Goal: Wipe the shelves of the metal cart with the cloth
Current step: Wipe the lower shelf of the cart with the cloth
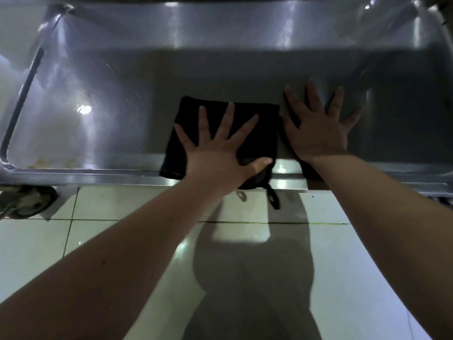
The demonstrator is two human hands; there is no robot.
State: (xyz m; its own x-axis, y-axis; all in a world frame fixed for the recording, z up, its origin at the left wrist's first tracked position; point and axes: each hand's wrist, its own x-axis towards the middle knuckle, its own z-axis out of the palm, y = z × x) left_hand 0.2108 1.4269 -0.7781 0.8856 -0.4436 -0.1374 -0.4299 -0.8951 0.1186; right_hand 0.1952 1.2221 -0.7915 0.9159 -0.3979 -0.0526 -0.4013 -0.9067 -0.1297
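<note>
Bare forearms reach in from 6 o'clock, the left forearm (110, 266) crossing pale floor tiles (61, 246) and the right forearm (392, 217) coming in steeper on the far side. Over at 8 o'clock a grubby caster wheel (27, 204) sits under the corner of the metal cart, and a tube of the frame (22, 94) climbs from there toward 11 o'clock. The shelf (110, 94) is a wide steel tray, shiny and streaked on its left half, dull and shaded on its right, with a raised front rim (98, 174) along its near edge. Near the middle lies the black cloth (264, 133), folded square, flat on the shelf and spilling over the front rim; a small loop (273, 197) dangles from it at 5 o'clock, over the floor. The left hand (220, 153) lies palm down on the cloth, fingers straight and fanned toward 12 o'clock, gripping nothing. At 3 o'clock of the cloth the right hand (318, 133) is spread flat on the bare steel, holding nothing, its thumb just beside the cloth's edge
</note>
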